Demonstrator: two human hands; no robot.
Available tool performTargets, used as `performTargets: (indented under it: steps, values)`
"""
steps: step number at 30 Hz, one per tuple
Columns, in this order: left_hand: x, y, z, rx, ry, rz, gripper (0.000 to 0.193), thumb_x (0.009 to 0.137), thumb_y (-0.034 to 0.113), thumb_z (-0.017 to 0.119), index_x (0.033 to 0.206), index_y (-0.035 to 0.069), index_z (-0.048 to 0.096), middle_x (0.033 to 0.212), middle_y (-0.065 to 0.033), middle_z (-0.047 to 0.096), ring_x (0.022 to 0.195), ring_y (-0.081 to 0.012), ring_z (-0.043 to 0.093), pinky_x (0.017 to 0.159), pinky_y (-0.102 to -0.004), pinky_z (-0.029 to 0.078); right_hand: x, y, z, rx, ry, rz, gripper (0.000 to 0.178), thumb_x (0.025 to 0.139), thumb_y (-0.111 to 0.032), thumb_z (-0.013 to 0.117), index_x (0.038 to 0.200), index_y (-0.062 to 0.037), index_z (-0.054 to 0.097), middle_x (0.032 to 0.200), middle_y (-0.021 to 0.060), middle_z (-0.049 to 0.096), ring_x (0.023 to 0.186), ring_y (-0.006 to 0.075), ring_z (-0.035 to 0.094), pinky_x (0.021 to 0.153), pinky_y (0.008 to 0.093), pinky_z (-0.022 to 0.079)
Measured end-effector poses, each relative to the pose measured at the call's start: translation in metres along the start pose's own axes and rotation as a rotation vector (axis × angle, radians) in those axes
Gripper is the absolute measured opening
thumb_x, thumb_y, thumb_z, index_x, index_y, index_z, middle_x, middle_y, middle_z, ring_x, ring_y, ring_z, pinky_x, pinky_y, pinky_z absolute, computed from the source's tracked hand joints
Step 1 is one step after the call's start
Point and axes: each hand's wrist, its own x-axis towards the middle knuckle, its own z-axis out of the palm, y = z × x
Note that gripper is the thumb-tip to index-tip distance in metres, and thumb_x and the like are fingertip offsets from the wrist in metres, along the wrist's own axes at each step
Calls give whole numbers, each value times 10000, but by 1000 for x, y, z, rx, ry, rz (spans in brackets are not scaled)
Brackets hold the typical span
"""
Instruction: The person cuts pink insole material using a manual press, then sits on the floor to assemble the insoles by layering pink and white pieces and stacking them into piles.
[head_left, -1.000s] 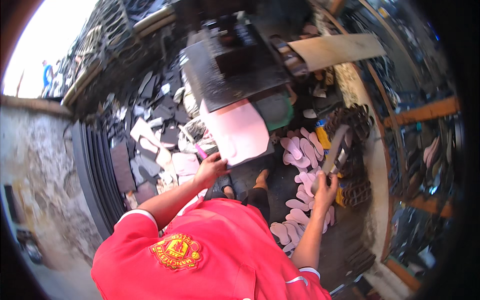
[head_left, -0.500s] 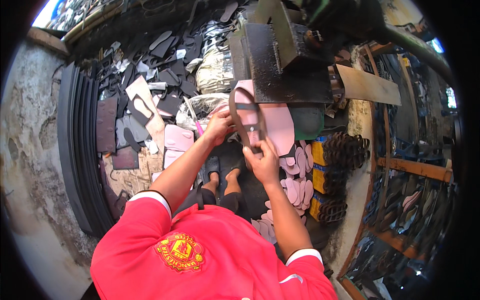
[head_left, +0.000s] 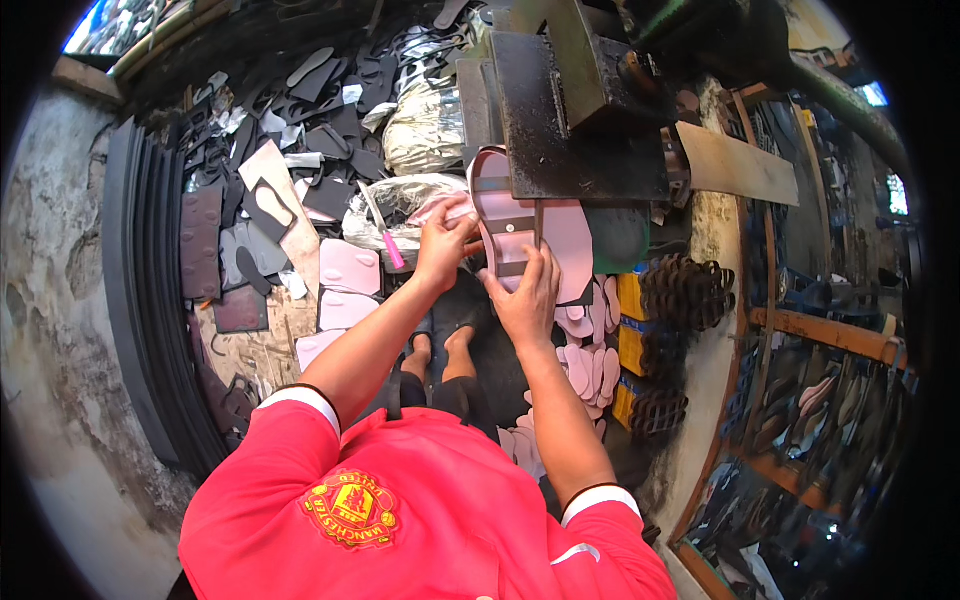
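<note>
A sole-shaped cutting die [head_left: 508, 226], a thin metal band with crossbars, lies over a pink sheet [head_left: 571, 240]. Its far end reaches beneath the black plate [head_left: 585, 160] of a press. My right hand [head_left: 525, 298] is closed on the near end of the die, fingers at its right wall and thumb at its left. On the die's left side, my left hand [head_left: 446, 246] has curled fingers against the edge; the fingertips are partly hidden.
A pink-handled knife [head_left: 388, 240] lies left of my left hand, by a whitish sack [head_left: 424, 135]. Cut pink pieces [head_left: 348, 268] lie left; pink soles [head_left: 590, 374] pile up right, beside stacked dark straps [head_left: 684, 295]. Black sheets [head_left: 150, 300] lean against the left wall.
The die has turned from tilted and raised to lying flatter on the pink sheet, its far end now under the press plate. Both hands have stayed near it.
</note>
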Motion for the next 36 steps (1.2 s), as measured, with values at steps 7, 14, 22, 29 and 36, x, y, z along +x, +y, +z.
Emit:
performTargets:
  steps: [7,14,22,29,36]
  values:
    - [-11,3,6,13,-138,120,618,979,44,693,1546,19,449,1432,-78,614,1168,-138,653,925,-298,587,-48,41,-14,4,-35,22,887,706,-288,925,1406,37,488,1455,219,495,1425,445,391,1186,547,347]
    - [-6,-3,-3,88,-126,102,592,984,99,711,1532,54,491,1423,-45,620,1168,-127,647,924,-289,574,-49,36,-16,36,-26,29,853,700,-296,932,1396,-1,537,1413,166,560,1434,426,402,1184,519,367]
    - [-7,-4,8,143,-120,95,586,1002,109,686,1545,51,471,1406,-56,618,1171,-131,631,928,-302,562,-51,44,-21,31,-28,96,885,705,-333,924,1416,9,523,1458,185,523,1456,445,371,1207,534,337]
    - [36,-16,25,210,-161,26,647,1046,205,647,1603,63,351,1497,-147,523,1217,-210,618,961,-377,583,-22,93,-48,-223,-80,233,870,806,-549,775,1539,-178,491,1616,60,445,1530,395,303,1207,603,281]
    - [44,23,-28,214,199,219,710,1019,150,674,1605,59,285,1493,-211,516,1281,-247,581,1007,-388,532,65,142,-40,-249,35,218,877,798,-657,701,1510,-181,515,1587,46,478,1539,368,297,1173,745,206]
